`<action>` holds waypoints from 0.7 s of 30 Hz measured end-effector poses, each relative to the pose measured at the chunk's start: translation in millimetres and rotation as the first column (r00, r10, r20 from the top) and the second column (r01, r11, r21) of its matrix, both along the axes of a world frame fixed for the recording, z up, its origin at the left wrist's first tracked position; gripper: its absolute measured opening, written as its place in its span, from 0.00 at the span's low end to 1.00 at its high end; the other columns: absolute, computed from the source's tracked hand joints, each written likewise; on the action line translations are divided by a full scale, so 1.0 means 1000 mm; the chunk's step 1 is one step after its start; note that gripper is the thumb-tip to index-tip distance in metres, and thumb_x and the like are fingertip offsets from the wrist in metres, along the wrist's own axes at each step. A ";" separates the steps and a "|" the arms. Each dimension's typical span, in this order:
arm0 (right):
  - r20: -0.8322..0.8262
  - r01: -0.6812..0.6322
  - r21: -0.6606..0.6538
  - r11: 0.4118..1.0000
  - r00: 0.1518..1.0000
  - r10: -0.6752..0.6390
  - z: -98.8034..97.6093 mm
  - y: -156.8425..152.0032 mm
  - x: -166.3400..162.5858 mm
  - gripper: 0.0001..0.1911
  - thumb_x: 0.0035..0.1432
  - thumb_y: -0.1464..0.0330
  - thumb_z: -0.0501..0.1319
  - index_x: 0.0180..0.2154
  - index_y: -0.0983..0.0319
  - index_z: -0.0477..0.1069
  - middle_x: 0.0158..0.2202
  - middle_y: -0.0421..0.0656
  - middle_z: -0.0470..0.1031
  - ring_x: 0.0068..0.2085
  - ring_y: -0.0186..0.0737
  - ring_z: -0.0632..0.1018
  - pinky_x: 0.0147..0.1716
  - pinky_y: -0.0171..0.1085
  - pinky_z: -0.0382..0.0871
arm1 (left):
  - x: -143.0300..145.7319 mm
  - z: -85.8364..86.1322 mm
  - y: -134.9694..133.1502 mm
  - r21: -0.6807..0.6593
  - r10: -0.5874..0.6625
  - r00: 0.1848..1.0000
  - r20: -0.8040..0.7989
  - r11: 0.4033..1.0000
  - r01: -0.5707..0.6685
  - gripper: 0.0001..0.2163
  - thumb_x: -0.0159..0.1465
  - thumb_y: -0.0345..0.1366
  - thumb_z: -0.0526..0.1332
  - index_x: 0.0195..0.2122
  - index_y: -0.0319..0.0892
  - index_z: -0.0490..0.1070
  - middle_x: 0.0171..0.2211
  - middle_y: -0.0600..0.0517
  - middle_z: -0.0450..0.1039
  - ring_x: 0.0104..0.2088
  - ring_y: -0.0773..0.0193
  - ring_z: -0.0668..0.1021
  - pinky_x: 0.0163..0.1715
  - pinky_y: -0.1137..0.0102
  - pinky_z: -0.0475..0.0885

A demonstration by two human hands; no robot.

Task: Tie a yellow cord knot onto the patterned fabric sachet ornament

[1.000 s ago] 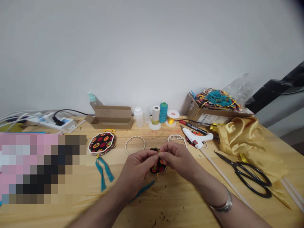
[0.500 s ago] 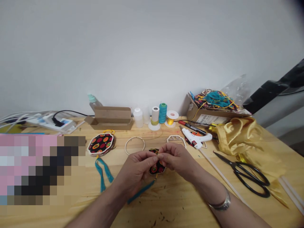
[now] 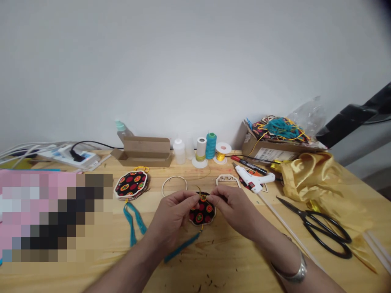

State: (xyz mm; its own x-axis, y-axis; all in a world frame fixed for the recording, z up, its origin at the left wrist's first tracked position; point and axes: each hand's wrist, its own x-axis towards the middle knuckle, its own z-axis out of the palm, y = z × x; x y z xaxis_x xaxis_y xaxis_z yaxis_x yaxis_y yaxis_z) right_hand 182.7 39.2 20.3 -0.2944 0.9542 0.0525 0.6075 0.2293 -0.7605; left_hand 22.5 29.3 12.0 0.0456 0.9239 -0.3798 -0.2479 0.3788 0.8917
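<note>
A black pendant with a bright floral pattern and a pale scalloped edge [image 3: 201, 215] lies on the table between my hands. From its lower end a teal tassel [image 3: 182, 247] trails to the left. A thin olive-gold cord [image 3: 199, 189] crosses over the pendant's top. My left hand [image 3: 174, 208] pinches this cord between thumb and forefinger from the left. On the other side, my right hand [image 3: 237, 208] is closed on it with thumb and forefinger. Its remaining fingers are curled. The cord's ends are partly hidden by my fingertips.
Several similar pendants [image 3: 130, 185] are stacked at left. A wooden ring [image 3: 163, 188], a fretwork piece [image 3: 218, 181], a glue gun [image 3: 256, 178] and thread spools [image 3: 210, 146] stand or lie beyond my hands. Black scissors [image 3: 328, 232], gold cloth [image 3: 308, 179] and a full cardboard box [image 3: 249, 144] are at right.
My fingertips have drawn apart sideways, with the cord now visible between them. More of the pendant's face shows. The whole view has shifted slightly.
</note>
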 end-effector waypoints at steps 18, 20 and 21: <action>0.580 -0.537 0.539 0.649 0.795 0.176 -0.015 -0.031 -0.023 0.09 0.57 0.75 0.49 0.29 0.63 0.66 0.23 0.44 0.67 0.25 0.39 0.66 0.23 0.38 0.55 | -0.002 -0.006 -0.001 -0.040 0.014 0.975 0.221 0.999 -0.005 0.07 0.51 0.35 0.66 0.24 0.38 0.70 0.14 0.60 0.64 0.12 0.80 0.60 0.11 0.82 0.50; 0.380 -0.396 0.571 0.719 0.904 0.195 -0.008 -0.027 -0.019 0.09 0.58 0.71 0.51 0.28 0.63 0.67 0.25 0.44 0.68 0.28 0.38 0.68 0.26 0.38 0.58 | -0.001 -0.005 -0.001 -0.046 0.026 0.973 0.229 0.999 -0.016 0.06 0.49 0.34 0.67 0.25 0.38 0.71 0.15 0.59 0.65 0.13 0.78 0.63 0.12 0.82 0.52; 0.235 -0.269 0.564 0.780 0.959 0.161 -0.006 -0.024 -0.017 0.09 0.58 0.70 0.52 0.29 0.63 0.68 0.27 0.44 0.69 0.31 0.38 0.69 0.29 0.38 0.60 | -0.001 -0.004 -0.001 -0.044 0.030 0.976 0.217 0.999 -0.021 0.06 0.49 0.34 0.67 0.26 0.38 0.72 0.16 0.58 0.68 0.14 0.78 0.65 0.12 0.82 0.54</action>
